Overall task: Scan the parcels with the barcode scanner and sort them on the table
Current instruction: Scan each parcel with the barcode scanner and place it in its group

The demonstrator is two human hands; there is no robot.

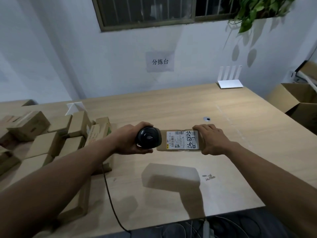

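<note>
The left hand [132,140] has its grip closed round the barcode scanner [148,137], fingers and thumb curled about the dark body, its head turned toward the parcel just beside it; the right hand [211,140] grips the far end of that parcel [182,140], fingers over the top edge and thumb under the near edge, holding it above the table [171,107], as its shadow on the wood below suggests; the parcel's white label [182,140] faces up, printed with barcodes and marked with handwritten digits; scanner and label look almost touching, though whether they do I cannot tell; a black cable [111,200] runs from below the left hand down across the table and over its near edge.

Outward to the left lies a heap of cardboard parcels [51,134], tumbled against one another in no order; the broad stretch of table to the right of the hands carries no parcel that I can see; a white router [230,79] stands at the far right corner, an open carton [295,98] sits beyond the table's right edge, and a paper sign [160,61] hangs on the wall.

As a judgement: the scan of this one parcel is in hand, the setting-down is not yet done, and the heap at the left suggests most of the work remains.
</note>
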